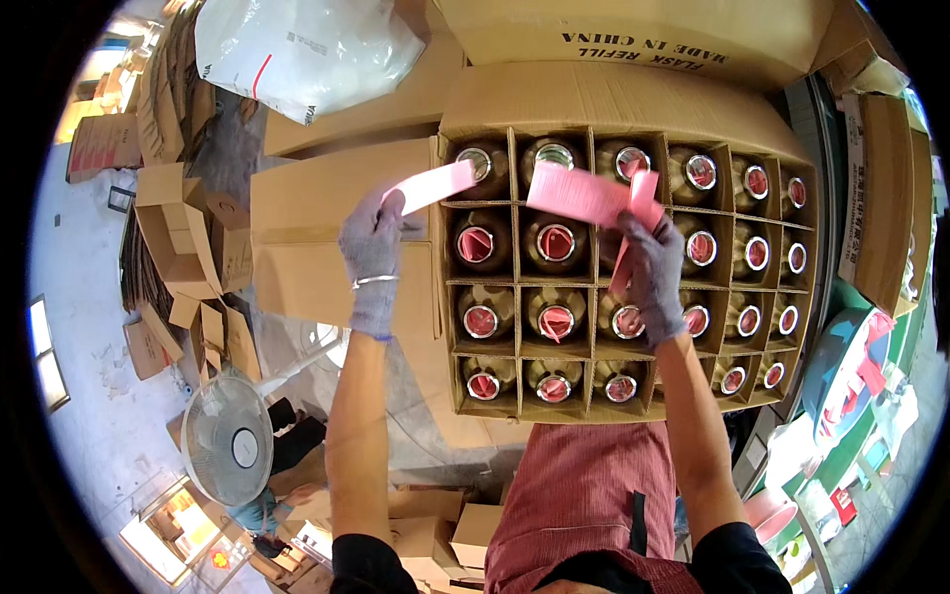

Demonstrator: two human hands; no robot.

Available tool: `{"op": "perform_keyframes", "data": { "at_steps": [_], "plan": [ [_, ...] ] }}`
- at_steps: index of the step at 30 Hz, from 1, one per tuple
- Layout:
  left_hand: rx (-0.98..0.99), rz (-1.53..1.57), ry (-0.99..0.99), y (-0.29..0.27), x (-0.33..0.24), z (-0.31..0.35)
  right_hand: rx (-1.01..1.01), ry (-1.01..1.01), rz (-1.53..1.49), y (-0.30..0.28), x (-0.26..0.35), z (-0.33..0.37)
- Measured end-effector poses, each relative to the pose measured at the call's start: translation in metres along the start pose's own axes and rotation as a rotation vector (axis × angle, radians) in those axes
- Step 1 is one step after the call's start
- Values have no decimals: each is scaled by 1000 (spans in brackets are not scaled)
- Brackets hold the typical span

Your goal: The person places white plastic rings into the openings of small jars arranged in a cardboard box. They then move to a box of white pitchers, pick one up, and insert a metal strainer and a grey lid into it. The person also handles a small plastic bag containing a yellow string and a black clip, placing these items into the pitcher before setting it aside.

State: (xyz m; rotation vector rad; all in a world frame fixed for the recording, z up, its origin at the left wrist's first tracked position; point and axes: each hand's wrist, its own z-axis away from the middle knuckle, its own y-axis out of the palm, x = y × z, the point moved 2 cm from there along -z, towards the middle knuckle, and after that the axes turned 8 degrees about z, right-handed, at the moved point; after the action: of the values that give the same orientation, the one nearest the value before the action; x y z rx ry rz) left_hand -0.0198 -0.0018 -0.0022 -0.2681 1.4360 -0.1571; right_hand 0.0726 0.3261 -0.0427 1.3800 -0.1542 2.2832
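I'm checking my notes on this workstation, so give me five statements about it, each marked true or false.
1. The left hand holds a pink strip. True.
2. The right hand is empty. False: the right hand holds pink material.
3. The divided cardboard box holds glass flask liners in separate compartments. True.
4. The fan stands to the right of the box. False: the fan is on the left.
5. Both hands wear grey gloves. True.
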Motion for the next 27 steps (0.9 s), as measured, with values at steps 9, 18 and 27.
{"op": "perform_keyframes", "data": {
  "at_steps": [9,18,27],
  "plan": [
    [235,-833,295,43,-3,-52,-106,-832,1255,38,72,-47],
    [149,-721,496,81,-12,15,182,-711,1728,90,73,-57],
    [57,-719,534,87,0,57,138,-778,1298,72,29,-80]
  ]
}}
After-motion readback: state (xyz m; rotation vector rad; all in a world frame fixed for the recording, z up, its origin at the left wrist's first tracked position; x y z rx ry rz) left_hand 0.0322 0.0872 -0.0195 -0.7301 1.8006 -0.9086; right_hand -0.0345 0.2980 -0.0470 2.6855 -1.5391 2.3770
